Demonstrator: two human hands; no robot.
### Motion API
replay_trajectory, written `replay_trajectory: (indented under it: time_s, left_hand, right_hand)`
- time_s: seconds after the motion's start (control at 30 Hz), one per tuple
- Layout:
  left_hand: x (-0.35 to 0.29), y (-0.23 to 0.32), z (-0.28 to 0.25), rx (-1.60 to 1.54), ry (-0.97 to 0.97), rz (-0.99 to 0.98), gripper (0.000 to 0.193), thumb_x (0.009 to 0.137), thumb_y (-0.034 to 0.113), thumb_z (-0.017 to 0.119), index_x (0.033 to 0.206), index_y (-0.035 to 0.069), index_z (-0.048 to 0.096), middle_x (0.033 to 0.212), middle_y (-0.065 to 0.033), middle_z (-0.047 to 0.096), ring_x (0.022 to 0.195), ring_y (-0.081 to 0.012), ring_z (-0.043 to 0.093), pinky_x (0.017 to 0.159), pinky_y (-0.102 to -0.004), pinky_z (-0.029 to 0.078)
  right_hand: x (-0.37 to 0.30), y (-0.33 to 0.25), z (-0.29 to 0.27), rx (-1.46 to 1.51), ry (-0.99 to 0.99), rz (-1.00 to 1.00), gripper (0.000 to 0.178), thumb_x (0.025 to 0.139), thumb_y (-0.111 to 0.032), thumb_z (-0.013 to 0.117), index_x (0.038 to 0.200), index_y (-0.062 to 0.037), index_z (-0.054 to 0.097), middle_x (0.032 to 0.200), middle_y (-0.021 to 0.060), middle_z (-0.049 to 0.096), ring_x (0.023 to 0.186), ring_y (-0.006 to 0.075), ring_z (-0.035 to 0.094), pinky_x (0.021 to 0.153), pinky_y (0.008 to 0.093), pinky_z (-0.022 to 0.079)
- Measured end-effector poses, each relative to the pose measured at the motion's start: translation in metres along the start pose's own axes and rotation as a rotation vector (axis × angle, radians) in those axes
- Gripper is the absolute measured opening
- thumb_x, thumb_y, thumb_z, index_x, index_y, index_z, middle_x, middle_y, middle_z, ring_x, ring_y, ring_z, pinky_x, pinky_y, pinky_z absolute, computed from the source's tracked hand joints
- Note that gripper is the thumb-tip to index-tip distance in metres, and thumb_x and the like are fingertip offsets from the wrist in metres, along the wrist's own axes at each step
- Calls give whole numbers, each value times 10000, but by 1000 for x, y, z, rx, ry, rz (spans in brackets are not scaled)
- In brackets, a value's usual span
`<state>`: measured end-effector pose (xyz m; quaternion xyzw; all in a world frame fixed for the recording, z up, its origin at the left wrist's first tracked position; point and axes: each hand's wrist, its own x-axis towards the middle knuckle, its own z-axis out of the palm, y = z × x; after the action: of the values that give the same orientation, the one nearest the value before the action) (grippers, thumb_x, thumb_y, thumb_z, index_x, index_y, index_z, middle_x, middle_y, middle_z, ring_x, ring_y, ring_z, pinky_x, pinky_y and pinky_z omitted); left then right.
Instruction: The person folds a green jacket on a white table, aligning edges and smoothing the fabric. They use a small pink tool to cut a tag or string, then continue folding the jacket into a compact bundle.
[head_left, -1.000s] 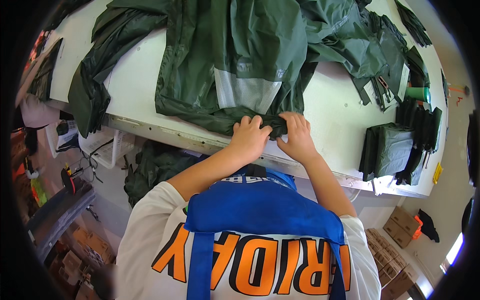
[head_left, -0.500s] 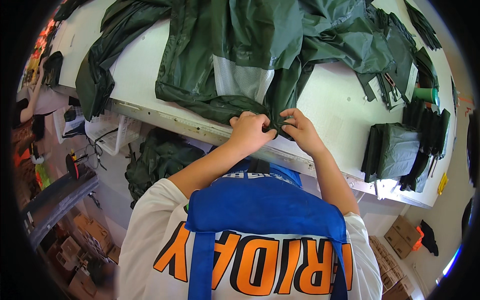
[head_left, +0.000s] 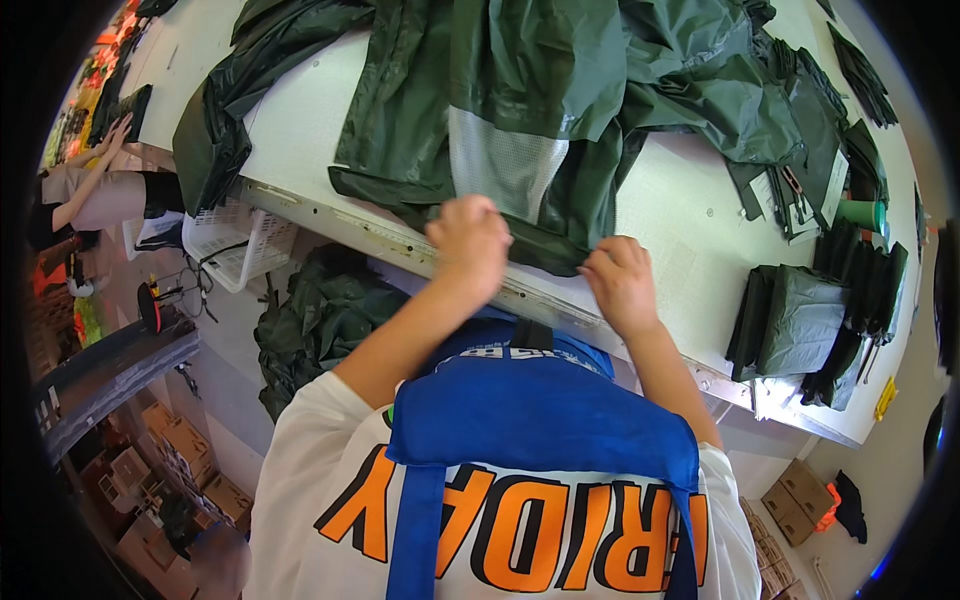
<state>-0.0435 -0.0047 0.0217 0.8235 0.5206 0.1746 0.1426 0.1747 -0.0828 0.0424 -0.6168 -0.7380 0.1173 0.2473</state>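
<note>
A dark green rain jacket [head_left: 540,75] lies spread over the white table, its bottom hem along the near edge. A pale grey mesh panel [head_left: 505,155] shows in its middle. My right hand [head_left: 622,283] pinches the hem at its right corner, fingertips closed on the fabric. Over the hem left of it is my left hand [head_left: 470,245], smeared by motion. Its fingers look bent, but whether they grip the cloth cannot be made out.
Folded dark green packets [head_left: 800,318] are stacked on the table [head_left: 680,215] at right, near a green roll [head_left: 862,214]. A white basket [head_left: 225,240] and a heap of green fabric [head_left: 325,310] are below the table's left side. Another person's hands [head_left: 112,140] show at far left.
My left hand has moved left along the hem, away from my right hand. The hem's right part now lies straighter between them. The whole view has shifted slightly.
</note>
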Motion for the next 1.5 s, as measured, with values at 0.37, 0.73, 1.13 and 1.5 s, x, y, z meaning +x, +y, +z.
replay_trajectory:
  time_s: [0.37,0.73,1.13,1.5]
  left_hand:
    - [-8,-68,-43,-423,-470,1,70,839,99,594,837,47,547,905,-145,617,913,-347,563,822,-429,448]
    - [31,-12,10,-1135,-770,-84,184,886,156,612,1012,30,657,973,-56,689,909,-150,643,801,-301,508]
    - [198,-191,-1,-1735,235,-968,545,792,61,719,1267,58,451,1220,-117,550,1095,-262,524,920,-432,453]
    - [73,-150,-115,-1489,428,-672,731,896,42,478,1498,304,157,1152,10,484,992,-145,500,811,-331,441]
  right_hand:
    - [8,49,-43,136,-148,255,309,731,-128,747,982,-13,609,984,139,593,932,307,581,818,386,476]
    - [91,4,82,24,-368,241,470,825,-140,588,1276,-43,500,1189,186,562,959,365,611,844,420,503]
    - [92,59,-64,1085,-119,483,186,858,-92,580,1025,-30,631,903,74,611,737,158,580,682,267,469]
    - [101,328,-150,1497,1078,899,292,890,-137,558,1133,25,568,1125,169,626,1011,357,610,916,531,481]
